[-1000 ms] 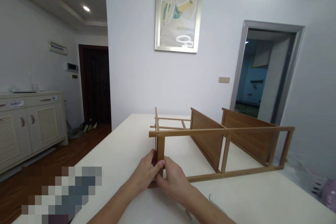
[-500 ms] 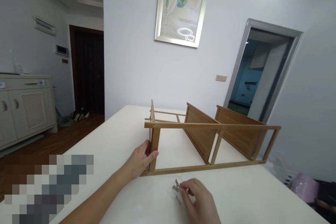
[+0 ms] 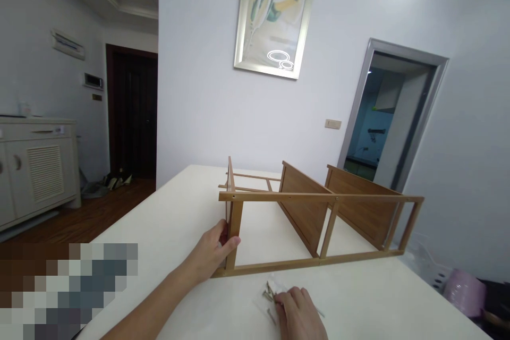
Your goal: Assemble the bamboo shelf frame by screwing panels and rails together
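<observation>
A brown wooden shelf frame (image 3: pixel 279 197) lies on its side on the white table (image 3: pixel 179 244), its slatted panels standing upright. My left hand (image 3: pixel 215 249) grips the post and panel at its left end, thumb on the near face and fingers behind, partly hidden. In front of the frame, several metal screws (image 3: pixel 269 294) lie on the table on what looks like a clear plastic bag (image 3: pixel 274 280). My right hand (image 3: pixel 299 313) is palm-down over them, its fingertips pinched at a screw. Beside its outer edge a thin metal rod (image 3: pixel 321 312) pokes out.
A white wall with a framed picture (image 3: pixel 274 21) rises behind the table. To the right is a doorway (image 3: pixel 378 111), with a pink bin (image 3: pixel 464 292) below the table's right edge. A white cabinet (image 3: pixel 43 159) stands at the left.
My right hand has turned more palm-down and lowered its fingers among the screws. A thin rod now shows beside it. My left hand keeps its grip; the view has tilted slightly.
</observation>
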`<state>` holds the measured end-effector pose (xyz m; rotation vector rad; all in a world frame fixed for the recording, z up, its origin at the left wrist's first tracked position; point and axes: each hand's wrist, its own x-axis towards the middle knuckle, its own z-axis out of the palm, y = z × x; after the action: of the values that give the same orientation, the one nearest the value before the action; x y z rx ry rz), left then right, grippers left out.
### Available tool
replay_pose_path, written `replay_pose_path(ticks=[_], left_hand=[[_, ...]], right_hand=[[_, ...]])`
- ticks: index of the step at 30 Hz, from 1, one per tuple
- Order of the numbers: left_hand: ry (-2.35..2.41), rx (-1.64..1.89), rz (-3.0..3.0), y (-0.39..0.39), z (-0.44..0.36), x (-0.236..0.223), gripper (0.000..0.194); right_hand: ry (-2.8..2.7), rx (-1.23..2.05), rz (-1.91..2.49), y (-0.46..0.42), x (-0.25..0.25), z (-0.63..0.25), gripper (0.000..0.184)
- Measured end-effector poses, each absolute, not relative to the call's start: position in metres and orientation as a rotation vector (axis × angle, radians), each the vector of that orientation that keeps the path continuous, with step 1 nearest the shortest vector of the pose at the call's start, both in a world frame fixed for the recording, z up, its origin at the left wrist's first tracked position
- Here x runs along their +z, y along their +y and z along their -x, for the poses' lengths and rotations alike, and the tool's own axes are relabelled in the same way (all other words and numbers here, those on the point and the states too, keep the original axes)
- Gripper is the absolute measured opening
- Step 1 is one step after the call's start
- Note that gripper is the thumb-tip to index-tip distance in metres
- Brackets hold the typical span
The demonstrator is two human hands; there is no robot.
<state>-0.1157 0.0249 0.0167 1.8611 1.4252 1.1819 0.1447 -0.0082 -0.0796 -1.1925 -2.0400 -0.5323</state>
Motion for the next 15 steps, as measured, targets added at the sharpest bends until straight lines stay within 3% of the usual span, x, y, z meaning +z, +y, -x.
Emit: replay_pose_path(ticks=[7,15], left_hand=[[1.396,1.191,-1.862,0.016,0.112,0.028,0.035],[1.43,1.215,-1.856,0.025,0.114,0.016,0.036]], right_hand=[[-2.023,-0.609,1.139,0.0,-0.082,-0.144,0.031],[-1.923,-0.483,1.077,-0.009,-0.075,-0.138,0.035]])
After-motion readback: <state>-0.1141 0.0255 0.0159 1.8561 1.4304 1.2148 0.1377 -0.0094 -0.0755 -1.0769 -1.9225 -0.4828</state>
